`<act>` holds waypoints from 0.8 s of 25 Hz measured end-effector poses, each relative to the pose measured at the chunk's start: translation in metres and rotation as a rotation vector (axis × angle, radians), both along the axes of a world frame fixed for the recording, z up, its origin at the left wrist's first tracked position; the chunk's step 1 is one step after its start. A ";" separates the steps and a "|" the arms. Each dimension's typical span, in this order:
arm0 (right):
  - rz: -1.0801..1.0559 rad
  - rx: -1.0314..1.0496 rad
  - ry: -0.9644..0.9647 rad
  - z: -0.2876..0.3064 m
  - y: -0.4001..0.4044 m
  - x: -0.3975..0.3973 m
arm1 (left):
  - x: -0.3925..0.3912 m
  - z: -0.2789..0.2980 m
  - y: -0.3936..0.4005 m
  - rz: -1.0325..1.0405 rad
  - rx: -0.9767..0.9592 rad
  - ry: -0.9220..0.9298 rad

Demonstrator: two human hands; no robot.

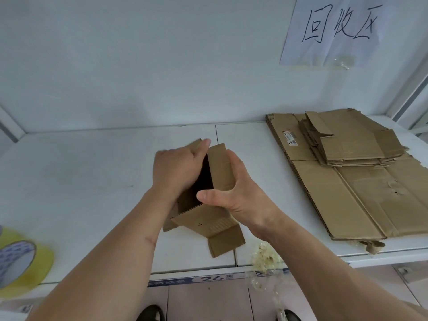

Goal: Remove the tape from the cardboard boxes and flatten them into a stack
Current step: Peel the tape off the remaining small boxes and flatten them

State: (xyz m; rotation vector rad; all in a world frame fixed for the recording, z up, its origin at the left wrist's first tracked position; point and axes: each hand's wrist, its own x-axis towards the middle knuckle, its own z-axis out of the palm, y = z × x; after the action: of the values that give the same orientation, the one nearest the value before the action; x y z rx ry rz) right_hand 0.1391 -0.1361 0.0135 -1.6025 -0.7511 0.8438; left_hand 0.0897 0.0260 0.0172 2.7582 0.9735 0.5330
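A small brown cardboard box (208, 224) stands on the white table (81, 177) in the middle, its top open and its inside dark. My left hand (174, 169) grips its left wall, fingers curled over the far flap. My right hand (234, 193) grips the right wall, thumb over the near rim. One loose flap lies flat towards me. A stack of flattened cardboard boxes (347, 163) lies on the table at the right, smaller pieces on top of a large sheet.
A roll of yellowish tape (22, 262) sits at the table's front left edge. Crumpled removed tape (266, 253) hangs at the front edge near my right forearm. A paper sign (340, 31) is taped to the wall above the stack.
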 end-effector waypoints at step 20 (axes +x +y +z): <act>-0.049 -0.208 0.179 -0.047 0.039 -0.019 | -0.055 -0.021 0.030 0.264 -1.102 -0.275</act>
State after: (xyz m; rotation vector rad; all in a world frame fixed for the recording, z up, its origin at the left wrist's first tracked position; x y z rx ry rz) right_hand 0.1201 -0.0967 -0.0336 -1.6942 -0.5085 1.0412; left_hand 0.0345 0.0556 -0.0035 1.5575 1.1022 0.2571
